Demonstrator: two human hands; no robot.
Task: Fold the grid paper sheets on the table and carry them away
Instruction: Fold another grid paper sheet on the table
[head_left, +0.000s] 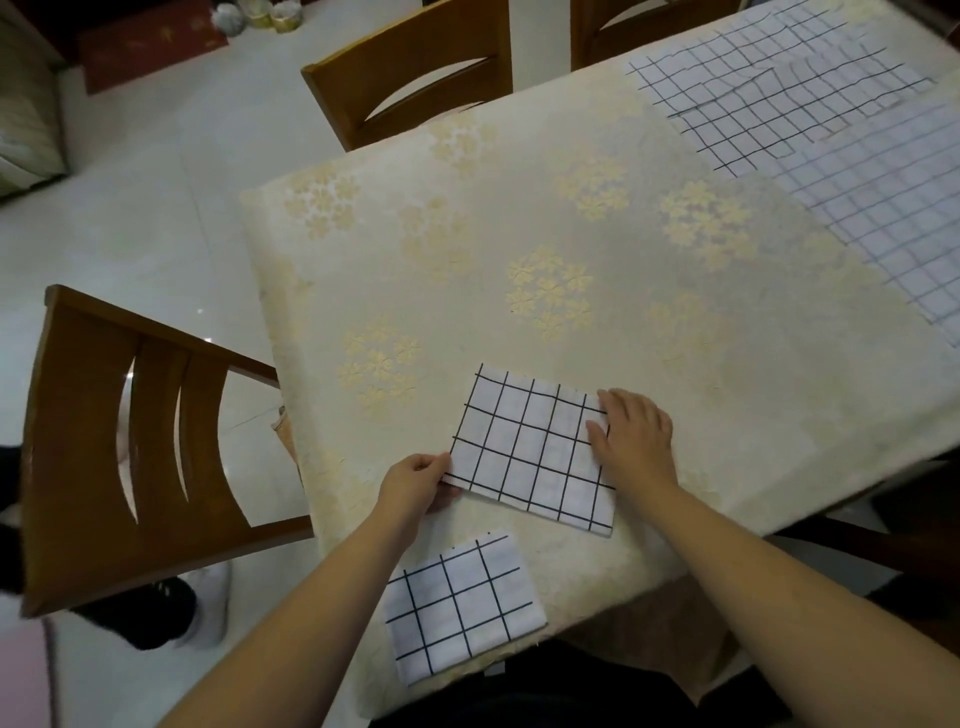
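Two folded grid sheets lie near the table's (519, 218) near edge. The larger folded grid sheet (530, 452) lies flat a little in from that edge; the smaller folded grid sheet (462, 605) sits right at the near edge, apart from the larger one, its lower corner reaching the tablecloth's fold. At the far right corner of the table lies a spread of unfolded grid sheets (810, 104), overlapping one another so that their number cannot be told; the lowest of them runs out of view at the right edge.

The left hand (418, 483) pinches the left lower corner of the larger folded sheet, thumb on top and fingers curled beneath it. The right hand (634, 434) lies flat on the sheet's right edge, fingers straight and together, pressing it to the cloth.

Three wooden chairs show: one chair (135, 447) at the table's left end, its back slatted, and two at the far side, a nearer one (415, 73) and another (649, 26) cut off by the top of the view. Under the left chair a dark shoe with a white sole (171, 608) is partly hidden. At the top left, on the floor, stand some small round pots (260, 13), too blurred to name.
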